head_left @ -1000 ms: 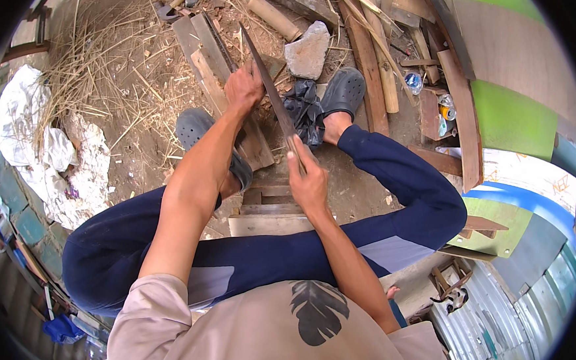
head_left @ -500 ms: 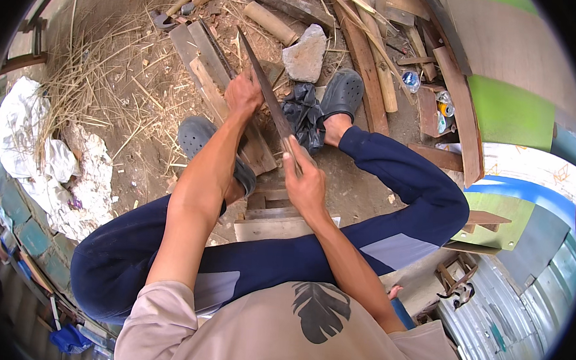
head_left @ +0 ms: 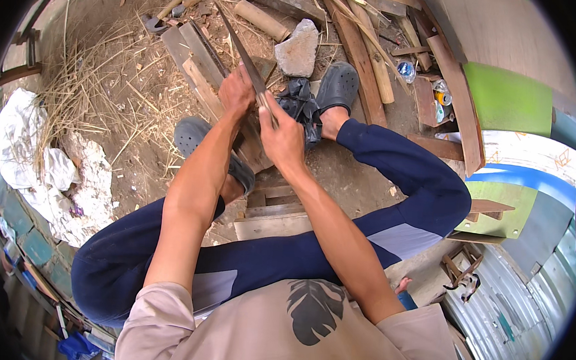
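And here's the right hand (head_left: 283, 135), closed firmly round the near end of a long dark blade (head_left: 246, 53) — thumb laid along it, the narrow tip angled away to the far left. Just beside the blade, on its left, sits the left hand (head_left: 238, 91), fingers curled down over the wooden planks (head_left: 197, 50); whether it grips a piece there, I cannot tell, because the fingers hide it. The two hands are close together, the right one nearer the body.

The planks lie slantwise on the ground, from far left down to the left shoe (head_left: 190, 134), which the left forearm crosses. Over on the right, the right shoe (head_left: 338, 87) rests next to a crumpled black plastic bag (head_left: 298, 103), with a pale stone (head_left: 297, 48) just beyond the bag. Farther off, there's a round length of bamboo (head_left: 261, 20); to the right of the stone, a long brown beam (head_left: 358, 59).

Look left and it's loose straw (head_left: 95, 92) all over the dirt, then a white sack (head_left: 19, 127) — rumpled, out at the edge. Near right, a black-and-white cat (head_left: 470, 287) is beside a small wooden stool (head_left: 461, 263).
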A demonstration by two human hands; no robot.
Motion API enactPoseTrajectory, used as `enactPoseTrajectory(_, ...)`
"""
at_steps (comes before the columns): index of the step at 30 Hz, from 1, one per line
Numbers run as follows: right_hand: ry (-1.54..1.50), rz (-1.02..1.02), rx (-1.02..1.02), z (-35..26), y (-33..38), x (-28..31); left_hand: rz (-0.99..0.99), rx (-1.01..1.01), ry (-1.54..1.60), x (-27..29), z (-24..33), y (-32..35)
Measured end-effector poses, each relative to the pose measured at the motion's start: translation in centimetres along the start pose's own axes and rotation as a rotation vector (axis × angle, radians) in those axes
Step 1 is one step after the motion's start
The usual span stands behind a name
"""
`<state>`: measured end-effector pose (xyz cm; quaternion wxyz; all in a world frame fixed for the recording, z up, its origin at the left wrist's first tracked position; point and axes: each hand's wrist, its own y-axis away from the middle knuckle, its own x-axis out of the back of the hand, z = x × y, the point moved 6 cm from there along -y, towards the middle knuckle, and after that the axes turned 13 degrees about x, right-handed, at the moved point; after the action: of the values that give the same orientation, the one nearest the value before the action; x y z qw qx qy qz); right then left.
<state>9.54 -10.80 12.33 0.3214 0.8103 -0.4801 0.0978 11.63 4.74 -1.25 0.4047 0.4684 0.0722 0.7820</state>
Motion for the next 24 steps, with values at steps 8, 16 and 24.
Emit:
enactPoseTrajectory(8,0.004,0.141,0.283,3.7,5.4,2.6,0.022,-0.006,-0.027,-0.1,0.0,-0.6)
enactPoseTrajectory(16,-0.053,0.118,0.288,4.8,2.3,0.9,0.038,-0.022,-0.017,-0.2,-0.3,-0.5)
enactPoseTrajectory(24,-0.069,0.101,0.294,4.3,-1.6,-0.3,0.021,0.020,-0.012,-0.4,-0.5,-0.5)
